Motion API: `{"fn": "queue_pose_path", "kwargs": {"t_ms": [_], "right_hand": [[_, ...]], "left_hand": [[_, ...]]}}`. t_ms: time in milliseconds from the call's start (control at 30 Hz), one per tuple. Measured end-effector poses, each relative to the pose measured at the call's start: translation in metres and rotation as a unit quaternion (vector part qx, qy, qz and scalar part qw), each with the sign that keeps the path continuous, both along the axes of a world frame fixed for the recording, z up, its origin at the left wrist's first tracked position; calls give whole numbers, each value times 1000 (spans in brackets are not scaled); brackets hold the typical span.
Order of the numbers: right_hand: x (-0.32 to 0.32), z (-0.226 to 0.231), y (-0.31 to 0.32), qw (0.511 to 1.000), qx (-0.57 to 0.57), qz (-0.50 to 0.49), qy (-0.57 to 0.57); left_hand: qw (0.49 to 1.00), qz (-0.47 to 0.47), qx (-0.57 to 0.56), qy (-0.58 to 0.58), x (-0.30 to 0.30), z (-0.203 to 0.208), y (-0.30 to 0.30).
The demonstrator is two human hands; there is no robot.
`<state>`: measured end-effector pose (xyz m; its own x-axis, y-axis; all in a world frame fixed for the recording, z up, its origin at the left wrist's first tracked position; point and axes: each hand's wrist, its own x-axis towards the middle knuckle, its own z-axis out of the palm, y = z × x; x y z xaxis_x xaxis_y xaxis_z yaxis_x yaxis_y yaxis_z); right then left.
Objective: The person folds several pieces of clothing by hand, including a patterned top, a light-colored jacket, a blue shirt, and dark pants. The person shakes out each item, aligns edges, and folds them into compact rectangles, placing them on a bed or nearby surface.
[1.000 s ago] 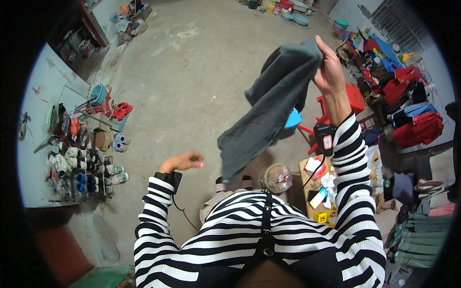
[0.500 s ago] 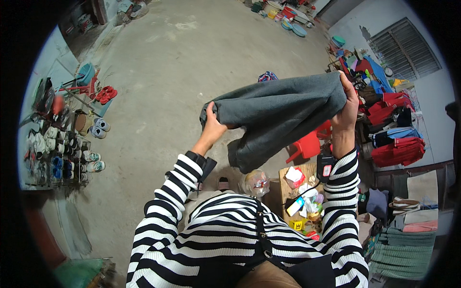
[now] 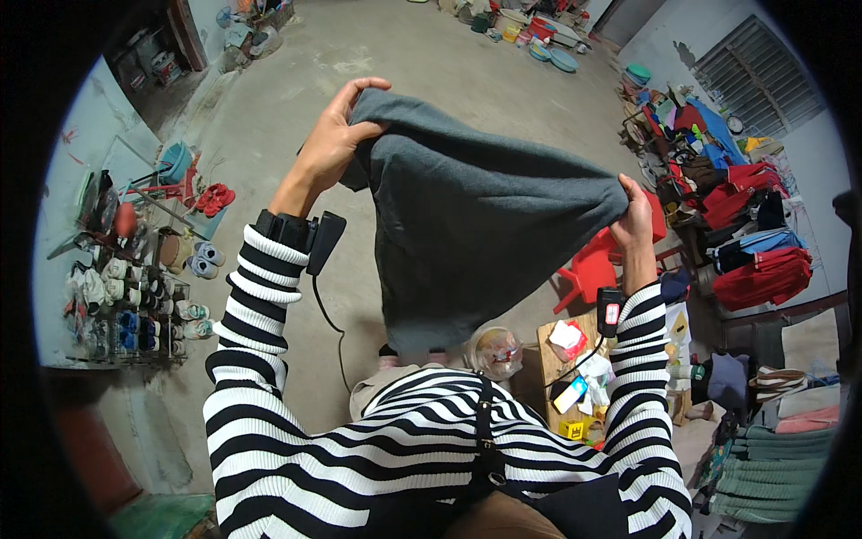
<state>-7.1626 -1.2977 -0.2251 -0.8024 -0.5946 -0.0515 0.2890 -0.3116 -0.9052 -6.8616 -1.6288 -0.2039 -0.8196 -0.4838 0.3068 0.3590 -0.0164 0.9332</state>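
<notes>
Between my raised hands hangs a dark grey garment (image 3: 476,216) of soft cloth, its kind unclear at this angle. My left hand (image 3: 337,135) pinches its upper left corner, thumb on the near side. At the right end, lower down, my right hand (image 3: 636,216) is closed on a bunched edge. The cloth spreads wide from the left and narrows to a point at the right. Its lower part drops in front of my body, over my feet. A black device is strapped at each wrist, with a cable running from it.
To the right stand a red plastic stool (image 3: 588,274) and a small wooden table (image 3: 555,359) with clutter. Beside the table is a clear plastic bag (image 3: 496,350). Folded clothes (image 3: 763,274) are piled along the right wall. A shoe rack (image 3: 144,314) stands at the left.
My left hand has moved up and to the left, farther from the right hand. My right hand has dropped slightly. The garment, bunched before, is now spread out and hangs lower.
</notes>
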Motion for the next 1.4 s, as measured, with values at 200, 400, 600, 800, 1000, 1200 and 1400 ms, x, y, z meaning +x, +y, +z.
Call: {"fn": "queue_pose_path", "kwargs": {"t_ms": [200, 400, 600, 800, 1000, 1200, 1400], "right_hand": [[27, -12, 3, 972, 133, 151, 122], [143, -84, -3, 756, 187, 551, 300], [141, -96, -28, 787, 163, 558, 206], [118, -115, -28, 900, 207, 375, 87], [152, -104, -50, 950, 24, 293, 107], [72, -30, -69, 991, 0, 98, 96], [0, 58, -73, 909, -9, 6, 417]], "left_hand": [[997, -48, 13, 59, 11, 41, 15], [987, -86, 112, 82, 11, 32, 12], [993, -101, -18, -50, 9, 53, 44], [989, -104, -44, -93, 10, 52, 48], [988, -116, -41, -92, 5, 57, 49], [990, -36, -51, -129, 16, 59, 35], [968, -12, -114, -224, 23, 51, 34]]}}
